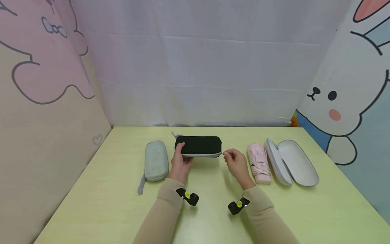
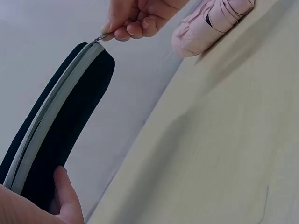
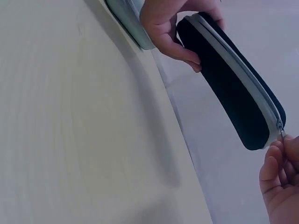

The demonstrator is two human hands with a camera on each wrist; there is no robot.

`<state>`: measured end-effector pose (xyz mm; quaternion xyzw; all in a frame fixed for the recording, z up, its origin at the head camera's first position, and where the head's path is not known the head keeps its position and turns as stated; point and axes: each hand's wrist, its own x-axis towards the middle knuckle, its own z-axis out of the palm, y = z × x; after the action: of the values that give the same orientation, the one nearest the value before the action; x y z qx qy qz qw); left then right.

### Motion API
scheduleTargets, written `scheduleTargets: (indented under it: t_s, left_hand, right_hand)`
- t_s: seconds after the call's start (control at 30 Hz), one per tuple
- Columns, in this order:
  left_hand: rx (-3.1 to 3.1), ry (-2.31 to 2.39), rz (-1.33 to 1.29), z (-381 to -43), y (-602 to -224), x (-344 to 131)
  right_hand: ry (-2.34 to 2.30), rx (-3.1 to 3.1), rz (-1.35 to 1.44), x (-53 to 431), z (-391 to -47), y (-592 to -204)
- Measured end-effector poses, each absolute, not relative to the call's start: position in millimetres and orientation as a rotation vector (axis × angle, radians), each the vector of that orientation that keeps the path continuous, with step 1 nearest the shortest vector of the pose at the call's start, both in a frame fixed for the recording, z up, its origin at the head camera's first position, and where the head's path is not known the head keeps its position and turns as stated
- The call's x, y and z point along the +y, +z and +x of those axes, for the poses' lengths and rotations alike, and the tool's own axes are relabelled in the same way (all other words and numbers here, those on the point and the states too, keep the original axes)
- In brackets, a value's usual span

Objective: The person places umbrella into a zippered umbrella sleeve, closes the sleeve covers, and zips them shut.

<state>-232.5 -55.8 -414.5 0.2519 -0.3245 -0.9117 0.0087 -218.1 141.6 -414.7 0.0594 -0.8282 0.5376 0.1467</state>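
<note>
- Black zippered case (image 1: 198, 145): is being held above the table (image 1: 210, 217).
- Left hand (image 1: 180, 165): is gripping its left end.
- Right hand (image 1: 237, 166): is pinching its zipper pull (image 3: 282, 133), right end.
- Grey-green case (image 1: 156, 160): is lying beside the left hand.

My long sleeves (image 1: 160, 215) are plain beige, the cloth matte and softly creased, ending in snug cuffs (image 1: 172, 185). At each wrist sits a small black camera (image 1: 193, 199), rounded at one end, with a bright yellow marking (image 1: 187, 195) and a tiny shiny spot beside it. My hands (image 1: 237, 166) are bare.
</note>
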Motion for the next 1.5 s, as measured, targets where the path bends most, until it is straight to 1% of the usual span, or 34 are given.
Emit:
scheduleTargets:
  t_s: [0.4, 0.83, 1.5]
  left_hand:
    - [-1.104, -2.815, 0.727, -233, -419, -53]
    - [-1.013, -2.746, 0.803, -235, -421, -48]
    - [-0.971, -2.703, 0.83, -232, -417, -40]
  right_hand:
    - [1.599, -2.38, 0.055, 157, -226, -417]
    - [1.3, -2.401, 0.204, 149, -219, -419]
    - [1.266, -2.362, 0.215, 142, -218, -422]
